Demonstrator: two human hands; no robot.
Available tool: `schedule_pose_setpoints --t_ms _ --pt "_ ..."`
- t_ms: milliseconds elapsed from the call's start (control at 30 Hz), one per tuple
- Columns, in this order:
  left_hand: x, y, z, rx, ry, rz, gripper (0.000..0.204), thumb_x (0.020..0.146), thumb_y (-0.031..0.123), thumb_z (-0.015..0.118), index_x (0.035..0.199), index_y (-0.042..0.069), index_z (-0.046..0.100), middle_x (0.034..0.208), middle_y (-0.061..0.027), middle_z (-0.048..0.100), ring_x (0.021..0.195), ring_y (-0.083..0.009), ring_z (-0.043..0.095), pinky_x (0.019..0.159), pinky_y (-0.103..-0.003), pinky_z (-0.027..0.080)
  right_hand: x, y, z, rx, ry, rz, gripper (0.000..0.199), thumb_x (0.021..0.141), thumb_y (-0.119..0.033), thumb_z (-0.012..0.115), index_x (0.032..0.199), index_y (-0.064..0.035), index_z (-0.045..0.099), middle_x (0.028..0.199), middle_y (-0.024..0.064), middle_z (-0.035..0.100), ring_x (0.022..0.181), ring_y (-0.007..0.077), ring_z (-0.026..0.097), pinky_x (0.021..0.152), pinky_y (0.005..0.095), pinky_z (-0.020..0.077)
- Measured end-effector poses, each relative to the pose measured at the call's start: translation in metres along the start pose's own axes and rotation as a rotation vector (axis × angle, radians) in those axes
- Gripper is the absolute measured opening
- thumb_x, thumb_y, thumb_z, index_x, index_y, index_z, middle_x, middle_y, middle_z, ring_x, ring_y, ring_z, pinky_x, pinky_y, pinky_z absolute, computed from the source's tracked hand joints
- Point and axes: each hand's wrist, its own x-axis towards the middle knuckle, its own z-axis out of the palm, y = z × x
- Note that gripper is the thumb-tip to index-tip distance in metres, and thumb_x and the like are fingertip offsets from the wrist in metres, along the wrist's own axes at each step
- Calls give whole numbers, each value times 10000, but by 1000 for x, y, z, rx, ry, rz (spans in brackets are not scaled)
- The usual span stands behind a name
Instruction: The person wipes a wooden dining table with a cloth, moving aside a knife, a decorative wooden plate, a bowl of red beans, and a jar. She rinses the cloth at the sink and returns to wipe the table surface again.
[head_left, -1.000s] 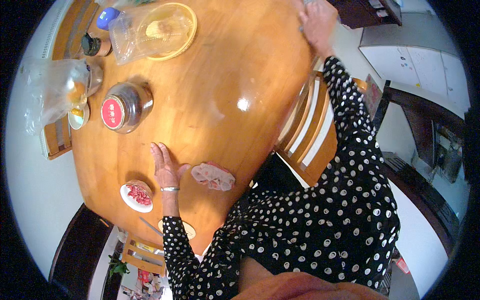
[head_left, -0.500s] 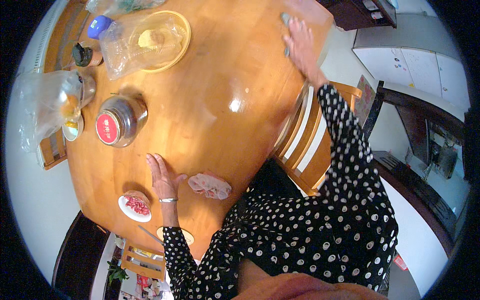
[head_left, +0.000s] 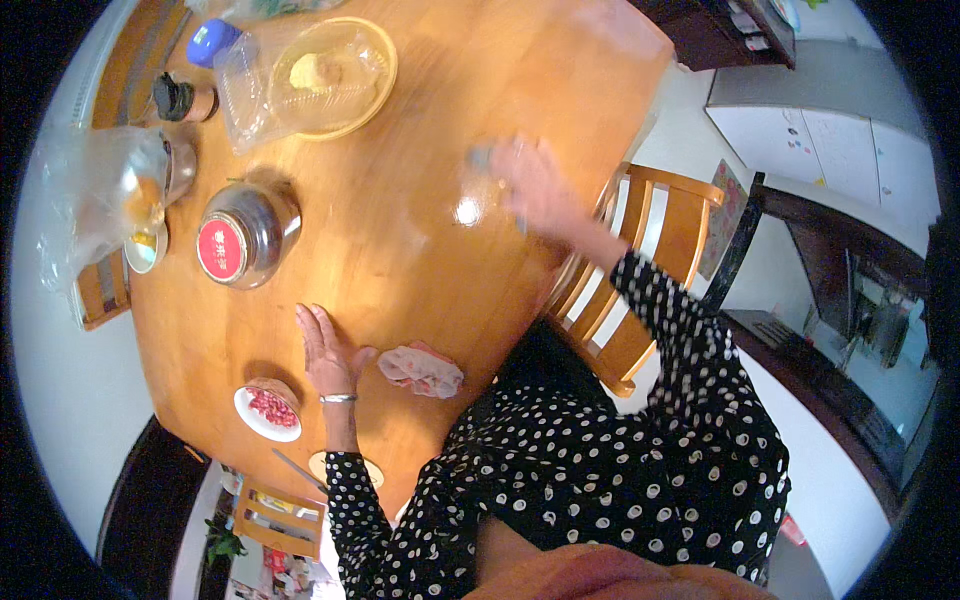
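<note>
My right hand [head_left: 540,185], smeared by motion, presses down on the wooden table [head_left: 400,240] right of its middle. Bits of a grey-blue cloth [head_left: 480,157] stick out from under its fingers; most of the cloth is hidden. My left hand [head_left: 328,355] rests on the tabletop with its fingers stretched out, holding nothing. Just right of its thumb lies a crumpled pale cloth [head_left: 420,370] with pinkish patches. Left of that wrist is a white bowl [head_left: 287,434] with small red pieces in it. A big glass jar [head_left: 275,235] with a red-topped lid stands beyond my left hand.
A yellow-rimmed tray [head_left: 385,95] with a clear plastic container [head_left: 250,110] is at the far left. Near it are a blue-lidded thing [head_left: 212,43], a dark-topped jar [head_left: 185,98], a plastic bag [head_left: 95,190] and a small bowl [head_left: 147,254]. A wooden chair [head_left: 665,240] stands at the right edge.
My right hand has swept from the far right part of the table toward me and to the left, taking the grey-blue cloth along. My left hand stays in place.
</note>
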Motion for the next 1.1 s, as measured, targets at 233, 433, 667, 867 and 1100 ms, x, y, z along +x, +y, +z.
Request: schedule_pose_setpoints --t_ms 233,433,667,867,1100 --pt "1 -6 -3 42 33 30 1202 477 310 902 1456 -22 288 1548 -256 201 1405 -396 297 1119 -403 356 152 163 -32 489 658 424 366 932 -154 479 1265 -24 559 1283 191 544 1226 348 468 1091 465 314" --pt "-2 -9 -6 22 16 -2 1203 478 306 903 1461 -13 287 1549 -255 199 1402 -401 297 1114 -409 362 116 96 -63 2053 792 657 548 1047 -413 275 1262 45 488 1256 215 557 1137 386 547 1023 535 456" --pt "-3 -20 -4 17 62 52 1221 487 329 901 1472 -7 263 1547 -261 200 1405 -406 287 1120 -415 352 103 60 -108 1951 706 671 630 1018 -511 312 1319 23 458 1341 226 505 1278 356 469 1091 477 393" --pt "-4 -27 -3 -5 47 27 1239 463 333 905 1470 -11 269 1545 -263 204 1408 -405 281 1128 -417 338 87 60 -83 1084 595 504 636 970 -489 476 1416 -38 429 1476 175 400 1397 270 341 1153 368 263" --pt "-6 -29 -6 35 68 26 1220 450 311 911 1457 -11 300 1541 -266 215 1402 -400 297 1121 -404 350 119 23 -25 123 210 392 705 873 -446 615 1409 -30 423 1485 195 371 1403 355 297 1156 425 246"
